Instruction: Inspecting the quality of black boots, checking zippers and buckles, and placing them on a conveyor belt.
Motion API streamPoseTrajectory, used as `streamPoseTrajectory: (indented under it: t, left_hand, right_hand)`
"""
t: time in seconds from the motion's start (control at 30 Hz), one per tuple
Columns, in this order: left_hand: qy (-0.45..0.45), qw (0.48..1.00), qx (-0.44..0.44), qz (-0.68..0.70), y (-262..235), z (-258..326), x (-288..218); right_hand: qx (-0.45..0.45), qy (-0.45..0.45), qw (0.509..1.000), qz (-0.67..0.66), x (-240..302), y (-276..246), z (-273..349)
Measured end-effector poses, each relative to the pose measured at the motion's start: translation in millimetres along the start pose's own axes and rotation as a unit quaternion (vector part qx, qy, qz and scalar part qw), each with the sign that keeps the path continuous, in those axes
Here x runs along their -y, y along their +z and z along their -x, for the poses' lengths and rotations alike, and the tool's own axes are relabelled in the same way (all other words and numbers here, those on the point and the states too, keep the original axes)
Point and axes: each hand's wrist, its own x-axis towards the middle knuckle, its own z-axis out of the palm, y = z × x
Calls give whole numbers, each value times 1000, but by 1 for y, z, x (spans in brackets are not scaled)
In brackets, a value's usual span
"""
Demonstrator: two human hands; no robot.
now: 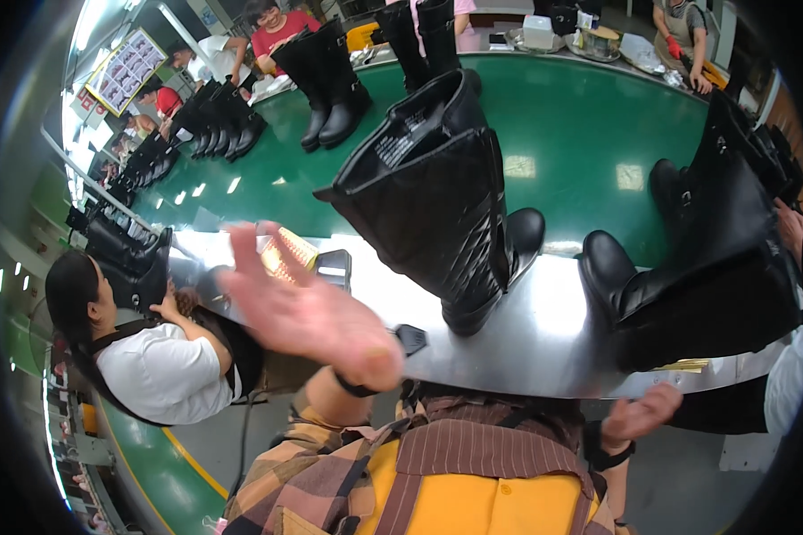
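A tall black leather boot (428,205) stands on the steel worktop (526,343) in front of me, its shaft leaning left and its top gaping, with a printed label inside. My left hand (308,312) is raised to the left of this boot, slightly blurred, fingers stretched out and apart, holding nothing. Down at the front edge of the worktop, my right hand (641,415) is held apart from everything, palm partly up, fingers loosely bent and empty. A gold patterned sheet (293,255) and a dark rectangular case (334,267) lie behind my left hand. Near its wrist sits a small black piece (410,339).
More black boots stand at the right (705,276), beside a co-worker's hand (790,227). Behind the worktop runs a green belt (562,125) carrying boot pairs (326,85). A seated co-worker (147,348) handles boots at left. Other people work along the far side.
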Motion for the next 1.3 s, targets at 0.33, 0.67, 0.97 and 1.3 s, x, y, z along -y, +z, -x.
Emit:
streamPoseTrajectory:
  t: [0.33, 0.67, 0.97, 1.3]
  left_hand:
    - [-3, 918, 348, -192, 40, -79, -59]
    - [30, 915, 377, -138, 32, -64, -62]
    - [73, 882, 465, 12, 6, -54, -79]
    - [76, 864, 482, 128, -5, -46, -79]
  right_hand:
    - [282, 95, 935, -190, 37, 88, -65]
    - [305, 324, 846, -296, 44, 99, -75]
    - [359, 191, 854, -325, 70, 159, -131]
    - [309, 241, 888, -240, 85, 181, -141]
